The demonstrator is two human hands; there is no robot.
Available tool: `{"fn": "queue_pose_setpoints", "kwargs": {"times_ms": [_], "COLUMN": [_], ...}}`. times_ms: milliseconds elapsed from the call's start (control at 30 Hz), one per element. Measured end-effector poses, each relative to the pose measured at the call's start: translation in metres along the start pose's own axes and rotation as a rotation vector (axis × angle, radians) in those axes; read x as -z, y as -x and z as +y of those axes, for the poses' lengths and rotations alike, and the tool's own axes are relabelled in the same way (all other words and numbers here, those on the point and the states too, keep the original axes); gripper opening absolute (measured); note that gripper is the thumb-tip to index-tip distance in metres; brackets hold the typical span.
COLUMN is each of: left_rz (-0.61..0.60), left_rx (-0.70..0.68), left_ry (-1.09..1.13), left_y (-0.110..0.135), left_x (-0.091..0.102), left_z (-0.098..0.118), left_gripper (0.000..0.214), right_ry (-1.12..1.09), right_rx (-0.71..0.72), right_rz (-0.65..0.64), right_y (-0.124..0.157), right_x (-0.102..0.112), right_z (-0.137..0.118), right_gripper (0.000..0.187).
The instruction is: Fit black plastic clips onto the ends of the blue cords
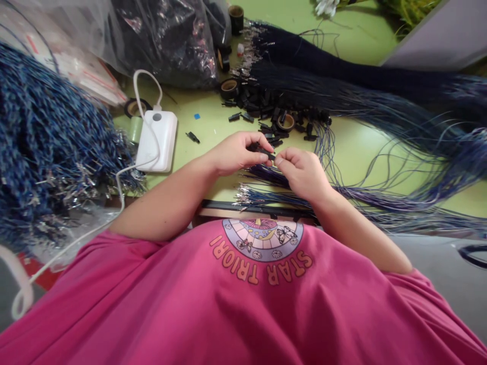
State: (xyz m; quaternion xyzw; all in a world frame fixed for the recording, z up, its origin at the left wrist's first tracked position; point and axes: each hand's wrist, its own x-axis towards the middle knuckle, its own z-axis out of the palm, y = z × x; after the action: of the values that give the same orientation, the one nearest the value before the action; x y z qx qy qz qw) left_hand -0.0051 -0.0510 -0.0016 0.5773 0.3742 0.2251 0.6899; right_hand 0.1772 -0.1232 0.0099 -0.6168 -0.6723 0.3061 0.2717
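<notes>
Between the fingers of my left hand (243,151) is a small black plastic connector housing (262,150). My right hand (302,171) is closed in a pinch at the housing's right end; a wire may be in its fingertips, but they hide it. Just beyond both hands lies a loose heap of black connector housings (262,104). Below them, dark blue wires with silver metal terminals (245,195) run along the table's near edge and pass under my right hand. More thin wires (323,147) lie right of my right hand.
A white power bank (158,142) with a white cable stands on the green table (190,172). Twisted blue wires (57,152) pile up at left. Long dark wires (342,76) cover the back right. Tape rolls (229,87) and a plastic bag (163,40) sit farther back.
</notes>
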Motion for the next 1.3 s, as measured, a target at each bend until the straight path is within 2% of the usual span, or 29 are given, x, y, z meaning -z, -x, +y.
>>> {"fn": "queue_pose_setpoints", "kwargs": {"times_ms": [200, 333, 400, 467, 533, 767, 867, 1100, 1300], "left_rz": [0.070, 0.102, 0.093, 0.092, 0.100, 0.079, 0.070, 0.037, 0.016], "left_rx": [-0.068, -0.086, -0.063, -0.043, -0.043, -0.042, -0.032, -0.072, -0.087], "left_ry": [-0.192, -0.349, -0.360, -0.345, -0.320, -0.207, -0.167, -0.193, -0.211], "left_y": [0.000, 0.000, 0.000, 0.000, 0.000, 0.002, 0.004, 0.007, 0.004], "left_x": [0.008, 0.017, 0.018, 0.019, 0.019, 0.023, 0.024, 0.025, 0.024], "left_z": [0.007, 0.010, 0.010, 0.009, 0.009, 0.015, 0.015, 0.018, 0.012], "left_gripper": [0.019, 0.019, 0.018, 0.017, 0.016, 0.016, 0.016, 0.018, 0.022], "right_ry": [-0.008, 0.257, 0.402, 0.461, 0.435, 0.231, 0.188, 0.051, 0.025], "right_rx": [0.019, 0.110, 0.114, 0.094, 0.086, 0.041, 0.016, -0.010, 0.173], "right_rz": [-0.036, -0.171, -0.282, -0.320, -0.276, 0.055, 0.150, 0.177, 0.145], "right_y": [-0.012, -0.021, -0.022, -0.021, -0.019, -0.012, -0.011, -0.011, -0.005], "right_x": [0.005, 0.005, 0.001, -0.003, -0.003, 0.007, 0.009, 0.017, 0.016], "right_z": [0.012, 0.030, 0.032, 0.030, 0.027, 0.023, 0.025, 0.026, 0.008], "right_gripper": [0.025, 0.023, 0.023, 0.023, 0.022, 0.017, 0.014, 0.015, 0.016]}}
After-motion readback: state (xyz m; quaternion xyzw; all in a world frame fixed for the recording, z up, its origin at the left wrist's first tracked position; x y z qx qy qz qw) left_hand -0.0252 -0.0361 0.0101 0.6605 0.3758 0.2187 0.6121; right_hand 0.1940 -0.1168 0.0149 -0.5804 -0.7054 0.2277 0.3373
